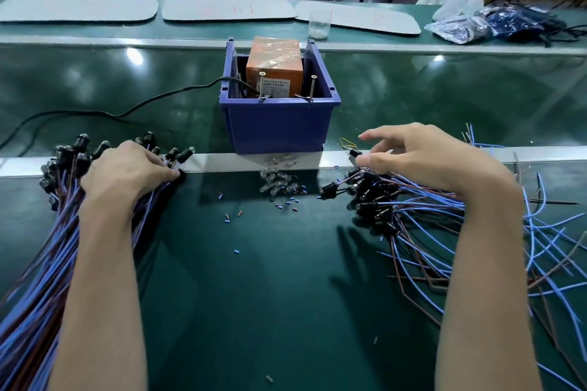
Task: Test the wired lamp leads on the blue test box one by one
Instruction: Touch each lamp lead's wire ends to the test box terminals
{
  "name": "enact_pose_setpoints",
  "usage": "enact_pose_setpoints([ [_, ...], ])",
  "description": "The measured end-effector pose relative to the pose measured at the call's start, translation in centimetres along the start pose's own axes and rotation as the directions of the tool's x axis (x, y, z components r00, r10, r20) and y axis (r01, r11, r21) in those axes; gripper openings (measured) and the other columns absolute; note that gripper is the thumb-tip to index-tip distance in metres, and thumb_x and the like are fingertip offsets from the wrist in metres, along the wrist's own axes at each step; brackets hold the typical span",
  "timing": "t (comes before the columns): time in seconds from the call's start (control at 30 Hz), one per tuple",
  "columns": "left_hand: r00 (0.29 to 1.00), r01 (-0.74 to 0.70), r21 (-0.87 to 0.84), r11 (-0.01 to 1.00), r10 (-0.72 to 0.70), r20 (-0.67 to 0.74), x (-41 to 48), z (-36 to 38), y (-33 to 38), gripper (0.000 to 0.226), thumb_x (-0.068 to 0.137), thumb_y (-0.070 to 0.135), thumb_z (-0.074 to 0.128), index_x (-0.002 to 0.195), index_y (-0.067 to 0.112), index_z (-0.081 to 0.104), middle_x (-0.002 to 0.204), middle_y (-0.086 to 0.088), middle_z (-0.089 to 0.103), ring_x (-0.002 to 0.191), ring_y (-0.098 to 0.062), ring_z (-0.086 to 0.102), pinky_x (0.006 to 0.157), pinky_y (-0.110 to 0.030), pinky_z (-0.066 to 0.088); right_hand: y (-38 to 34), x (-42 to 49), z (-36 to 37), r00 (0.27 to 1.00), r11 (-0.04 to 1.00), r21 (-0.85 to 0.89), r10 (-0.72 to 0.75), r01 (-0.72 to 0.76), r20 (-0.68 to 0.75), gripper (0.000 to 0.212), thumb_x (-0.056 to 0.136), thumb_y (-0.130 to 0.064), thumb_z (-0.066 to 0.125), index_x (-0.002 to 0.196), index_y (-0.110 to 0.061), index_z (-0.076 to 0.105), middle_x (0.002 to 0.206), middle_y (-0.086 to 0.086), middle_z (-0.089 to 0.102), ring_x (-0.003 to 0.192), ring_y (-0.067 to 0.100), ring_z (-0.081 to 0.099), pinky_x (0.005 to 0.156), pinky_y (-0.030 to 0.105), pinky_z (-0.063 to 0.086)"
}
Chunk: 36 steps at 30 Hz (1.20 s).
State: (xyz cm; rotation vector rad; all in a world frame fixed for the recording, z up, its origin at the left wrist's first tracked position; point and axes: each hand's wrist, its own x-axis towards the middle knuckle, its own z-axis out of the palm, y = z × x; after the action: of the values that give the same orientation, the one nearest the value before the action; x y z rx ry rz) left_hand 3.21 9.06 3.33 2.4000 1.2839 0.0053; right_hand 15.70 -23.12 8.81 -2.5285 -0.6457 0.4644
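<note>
"Lamp leads point(374, 200) in two lots, one on each side. Why split them like that?"

"Sorting, I'd guess. The tidy bundle point(47, 257) runs from the near left corner of the surface point(254, 295) up to the metal rail point(241, 162), with all its black lamp heads at one end. The loose heap point(444, 232) lies toward the right edge, wires fanned every way. I cannot tell which lot has been tested."

"And the hands?"

"The left hand point(127, 174) lies on the bundle just behind the lamp heads, fingers curled down round the wires, gripping them so they hold together. The right hand point(428, 159) hovers over the heap, fingers spread and loosely bent, holding nothing that I can see. Its thumb tip is just beside one small lamp head on the rail, likely the next pick."

"Where is the blue test box point(276, 127)?"

"Past the rail, mid-surface, beyond and between the two hands. An orange unit point(274, 70) sits inside and a black cable point(127, 111) runs in from the left. Two screws point(262, 86) stand upright at its near rim. They are probably the contacts, set on the person's side so bared wire ends reach them easily."

"Those clear bulbs point(276, 182)?"

"A small pile on the near side of the rail, in front of the box, within reach of either hand."
</note>
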Motion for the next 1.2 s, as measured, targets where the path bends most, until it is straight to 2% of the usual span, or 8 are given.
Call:
enact_pose_setpoints([
  [0.3, 0.988, -0.11, -0.154, 0.982, 0.091, -0.126, 0.0, -2.7, -0.1, 0.021, 0.084, 0.045, 0.064, 0.074, 0.026, 0.065, 0.075, 0.002, 0.072, 0.092, -0.029, 0.067, 0.091, -0.044, 0.051, -3.1, 0.5, 1.9, 0.956, 0.925, 0.265, -0.29, 0.271, 0.037, 0.016, 0.088, -0.042, 0.063, 0.101, -0.034, 0.066, 0.085, -0.006, 0.074, 0.075, 0.013, 0.067, 0.075, 0.032, 0.052],
  [0.53, 0.86, -0.381, -0.104, 0.919, 0.311, -0.405, -5.5, -3.2, 4.9, 0.037, 0.073, 0.061, 0.065, 0.09, 0.03, 0.073, 0.084, -0.012, 0.071, 0.085, -0.035, 0.067, 0.077, -0.038, 0.053, -6.8, 2.1, 6.2, 0.942, 0.789, 0.587, -0.311, 0.181, 0.128, 0.04, 0.096, -0.046, 0.049, 0.099, -0.011, 0.069, 0.086, 0.0, 0.075, 0.059, 0.004, 0.058, 0.053, 0.013, 0.042],
  [0.7, 0.731, -0.563, 0.121, 0.817, 0.562, -0.387, -10.5, 0.0, 10.2, 0.023, 0.081, 0.034, 0.067, 0.099, 0.018, 0.069, 0.096, -0.016, 0.068, 0.091, -0.041, 0.062, 0.065, -0.033, 0.034, -8.7, 2.8, 7.4, 0.988, 0.48, 0.875, -0.156, 0.065, 0.013, 0.041, 0.098, -0.042, 0.048, 0.068, -0.014, 0.057, 0.052, -0.007, 0.056, 0.044, 0.003, 0.05, 0.045, 0.014, 0.042],
  [0.9, 0.679, -0.717, -0.221, 0.661, 0.59, -0.436, -12.9, 2.3, 12.2, 0.022, 0.08, 0.04, 0.059, 0.085, 0.019, 0.057, 0.093, -0.001, 0.06, 0.077, -0.029, 0.061, 0.064, -0.028, 0.034, -7.6, 2.9, 5.3, 0.983, 0.134, 0.981, 0.097, 0.142, -0.156, 0.036, 0.101, -0.024, 0.048, 0.074, -0.006, 0.063, 0.052, 0.0, 0.06, 0.045, 0.009, 0.054, 0.045, 0.016, 0.045],
  [0.97, 0.751, -0.659, -0.23, 0.716, 0.611, -0.251, -12.8, 3.1, 12.4, 0.043, 0.079, 0.055, 0.039, 0.067, 0.018, 0.059, 0.075, -0.001, 0.065, 0.075, -0.03, 0.062, 0.069, -0.032, 0.044, -7.3, 2.9, 4.6, 0.971, 0.048, 0.983, 0.151, 0.179, -0.185, 0.038, 0.102, -0.025, 0.045, 0.073, -0.006, 0.062, 0.053, -0.001, 0.063, 0.044, 0.005, 0.056, 0.046, 0.015, 0.046],
  [1.03, 0.773, -0.606, -0.254, 0.754, 0.633, 0.033, -12.2, 3.4, 12.6, 0.065, 0.085, 0.06, 0.018, 0.089, 0.016, 0.067, 0.093, -0.01, 0.069, 0.09, -0.035, 0.064, 0.087, -0.042, 0.049, -7.0, 3.0, 4.1, 0.957, -0.012, 0.973, 0.185, 0.231, -0.225, 0.04, 0.102, -0.025, 0.043, 0.069, -0.009, 0.057, 0.054, -0.001, 0.064, 0.044, 0.004, 0.055, 0.045, 0.014, 0.044],
  [1.1, 0.766, -0.477, -0.552, 0.684, 0.632, 0.121, -11.9, 3.1, 12.8, 0.057, 0.1, 0.053, 0.015, 0.114, 0.02, 0.06, 0.112, -0.011, 0.063, 0.109, -0.036, 0.058, 0.097, -0.05, 0.045, -6.7, 3.1, 3.9, 0.946, -0.017, 0.97, 0.225, 0.244, -0.234, 0.042, 0.102, -0.03, 0.043, 0.063, -0.015, 0.05, 0.052, -0.004, 0.062, 0.044, 0.004, 0.053, 0.044, 0.014, 0.041],
  [1.2, 0.908, 0.062, -0.981, 0.183, 0.398, 0.132, -11.6, 2.0, 13.2, 0.048, 0.099, 0.056, 0.025, 0.104, 0.02, 0.056, 0.103, -0.002, 0.063, 0.1, -0.017, 0.063, 0.09, -0.034, 0.052, -6.2, 3.1, 3.8, 0.934, -0.035, 0.969, 0.277, 0.246, -0.227, 0.046, 0.102, -0.035, 0.04, 0.059, -0.019, 0.041, 0.051, -0.005, 0.06, 0.046, 0.004, 0.052, 0.047, 0.016, 0.041],
])
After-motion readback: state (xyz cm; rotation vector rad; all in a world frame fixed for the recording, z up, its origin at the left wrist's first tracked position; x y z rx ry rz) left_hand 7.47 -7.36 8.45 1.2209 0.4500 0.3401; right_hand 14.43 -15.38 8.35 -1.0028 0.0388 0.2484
